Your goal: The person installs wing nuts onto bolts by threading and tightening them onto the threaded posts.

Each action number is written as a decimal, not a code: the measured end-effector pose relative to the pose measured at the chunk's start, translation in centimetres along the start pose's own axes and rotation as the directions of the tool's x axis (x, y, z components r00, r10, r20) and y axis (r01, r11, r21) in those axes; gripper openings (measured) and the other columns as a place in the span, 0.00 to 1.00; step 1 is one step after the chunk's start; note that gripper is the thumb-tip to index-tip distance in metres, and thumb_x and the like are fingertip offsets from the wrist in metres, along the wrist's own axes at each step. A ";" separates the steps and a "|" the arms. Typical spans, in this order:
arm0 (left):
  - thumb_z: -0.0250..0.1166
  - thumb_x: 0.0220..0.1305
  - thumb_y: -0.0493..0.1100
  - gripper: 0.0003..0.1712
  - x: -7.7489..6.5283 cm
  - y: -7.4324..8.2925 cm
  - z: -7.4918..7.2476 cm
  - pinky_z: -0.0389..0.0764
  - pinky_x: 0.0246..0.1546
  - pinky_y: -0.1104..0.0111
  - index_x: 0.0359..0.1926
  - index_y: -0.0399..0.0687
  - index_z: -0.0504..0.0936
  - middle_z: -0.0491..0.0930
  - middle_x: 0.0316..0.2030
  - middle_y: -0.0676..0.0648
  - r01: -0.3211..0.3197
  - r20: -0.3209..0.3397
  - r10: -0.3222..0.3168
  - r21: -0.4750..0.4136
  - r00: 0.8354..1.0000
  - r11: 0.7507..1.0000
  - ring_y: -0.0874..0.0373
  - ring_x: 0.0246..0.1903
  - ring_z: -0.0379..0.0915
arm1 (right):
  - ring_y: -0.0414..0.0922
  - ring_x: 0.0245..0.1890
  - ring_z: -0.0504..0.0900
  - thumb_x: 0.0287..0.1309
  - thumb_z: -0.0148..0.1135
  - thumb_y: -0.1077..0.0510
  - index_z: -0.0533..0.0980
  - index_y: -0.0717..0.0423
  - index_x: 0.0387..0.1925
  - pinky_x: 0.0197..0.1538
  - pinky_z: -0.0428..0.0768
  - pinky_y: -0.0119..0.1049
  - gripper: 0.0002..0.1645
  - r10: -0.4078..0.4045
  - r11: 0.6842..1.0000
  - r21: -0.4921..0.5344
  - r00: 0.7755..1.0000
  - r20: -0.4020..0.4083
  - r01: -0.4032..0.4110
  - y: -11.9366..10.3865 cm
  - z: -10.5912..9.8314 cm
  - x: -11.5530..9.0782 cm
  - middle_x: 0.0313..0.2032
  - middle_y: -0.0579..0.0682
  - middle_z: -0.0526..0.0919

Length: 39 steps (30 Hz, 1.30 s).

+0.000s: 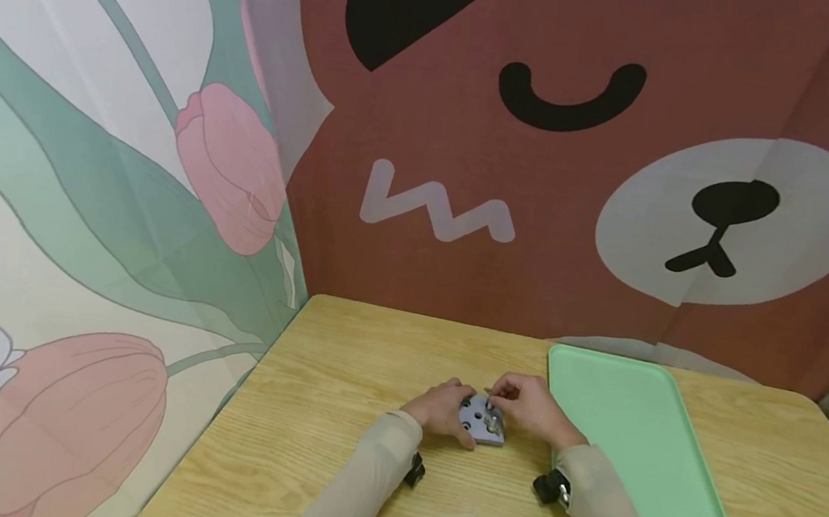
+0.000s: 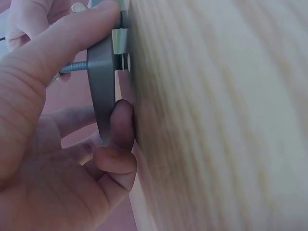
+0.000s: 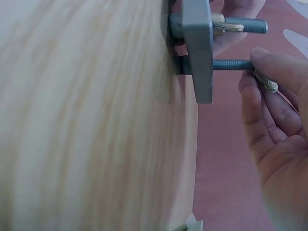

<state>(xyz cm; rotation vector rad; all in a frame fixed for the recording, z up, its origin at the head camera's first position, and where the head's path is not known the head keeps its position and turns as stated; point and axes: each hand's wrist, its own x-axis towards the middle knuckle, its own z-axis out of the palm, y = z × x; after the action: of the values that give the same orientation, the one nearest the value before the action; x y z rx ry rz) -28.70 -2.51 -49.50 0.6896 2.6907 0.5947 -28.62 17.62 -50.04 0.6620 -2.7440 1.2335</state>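
Note:
A grey metal plate (image 1: 471,432) with a rounded side and several holes lies close over the wooden table, raised on bolt heads (image 2: 119,62) beneath it. My left hand (image 1: 441,408) grips its edge, thumb on one side and fingers curled at the other. Threaded bolts pass through the plate and stick up. At the tip of one bolt (image 3: 232,65), my right hand (image 1: 529,404) pinches a wing nut (image 3: 266,83) between thumb and fingers. Another bolt (image 3: 254,25) beside it carries a second wing nut (image 3: 230,27), sitting close to the plate.
A light green tray (image 1: 636,446) lies on the wooden table (image 1: 360,353) just right of my right forearm. Printed cloth hangs behind the table's back edge and along its left side. A small black camera is strapped at each wrist.

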 end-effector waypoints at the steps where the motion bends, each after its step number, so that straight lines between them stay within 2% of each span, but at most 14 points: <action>1: 0.78 0.41 0.58 0.49 0.0 0.0 0.0 0.70 0.38 0.69 0.65 0.51 0.69 0.69 0.51 0.50 0.002 0.000 -0.002 0.001 1.000 1.000 0.62 0.37 0.67 | 0.37 0.32 0.79 0.56 0.66 0.61 0.82 0.52 0.34 0.37 0.77 0.35 0.03 0.000 1.000 0.004 1.000 0.004 0.000 0.0 0.0 0.0 0.31 0.39 0.82; 8: 0.78 0.40 0.57 0.49 0.0 0.0 0.1 0.70 0.38 0.69 0.65 0.51 0.69 0.69 0.51 0.51 0.007 -0.009 -0.007 -0.001 1.000 1.000 0.62 0.37 0.67 | 0.38 0.32 0.79 0.57 0.65 0.61 0.82 0.52 0.34 0.36 0.77 0.34 0.03 -0.015 1.000 0.004 1.000 0.005 0.015 0.3 0.2 -0.2 0.32 0.43 0.83; 15: 0.78 0.40 0.57 0.50 0.1 0.0 0.2 0.70 0.39 0.69 0.65 0.50 0.69 0.69 0.51 0.51 0.008 -0.011 -0.008 -0.003 1.000 1.000 0.62 0.38 0.67 | 0.39 0.34 0.79 0.55 0.59 0.71 0.81 0.54 0.37 0.38 0.77 0.36 0.13 -0.055 0.998 -0.031 0.998 0.000 0.055 0.7 0.3 -0.3 0.34 0.43 0.82; 23: 0.78 0.40 0.57 0.49 0.1 -0.1 0.2 0.70 0.39 0.69 0.64 0.51 0.70 0.69 0.50 0.51 0.001 -0.011 -0.001 0.009 1.000 1.000 0.62 0.37 0.66 | 0.38 0.34 0.78 0.57 0.60 0.69 0.81 0.53 0.37 0.38 0.77 0.36 0.10 -0.096 0.992 -0.077 0.995 -0.002 0.095 0.4 0.2 -0.4 0.35 0.43 0.81; 27: 0.78 0.40 0.57 0.49 0.1 0.0 0.2 0.70 0.40 0.68 0.64 0.51 0.70 0.69 0.51 0.51 0.000 -0.012 0.000 0.011 1.000 1.000 0.62 0.39 0.67 | 0.38 0.33 0.78 0.57 0.62 0.67 0.81 0.53 0.38 0.37 0.76 0.36 0.09 -0.083 0.994 -0.074 0.997 0.004 0.083 0.3 0.2 -0.5 0.34 0.45 0.81; 33: 0.78 0.40 0.59 0.50 0.1 0.0 0.2 0.72 0.45 0.67 0.65 0.52 0.69 0.69 0.55 0.50 0.007 -0.011 -0.006 0.033 1.000 0.999 0.60 0.45 0.69 | 0.37 0.32 0.78 0.57 0.65 0.61 0.81 0.51 0.36 0.36 0.76 0.35 0.05 -0.024 0.998 -0.057 1.000 0.005 0.024 0.2 0.2 -0.3 0.32 0.40 0.80; 39: 0.78 0.41 0.59 0.49 0.0 0.0 0.0 0.71 0.44 0.67 0.65 0.52 0.69 0.69 0.54 0.50 0.006 -0.007 -0.006 0.021 1.000 1.000 0.61 0.43 0.69 | 0.37 0.32 0.78 0.59 0.63 0.62 0.81 0.50 0.35 0.37 0.77 0.35 0.04 -0.011 0.999 -0.043 1.000 -0.015 0.011 0.3 0.2 -0.3 0.30 0.38 0.80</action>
<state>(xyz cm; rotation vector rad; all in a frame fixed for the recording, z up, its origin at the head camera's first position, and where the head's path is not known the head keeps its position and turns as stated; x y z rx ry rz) -28.64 -2.50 -49.51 0.6861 2.7084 0.5691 -28.46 17.73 -50.46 0.6604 -2.7427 1.1683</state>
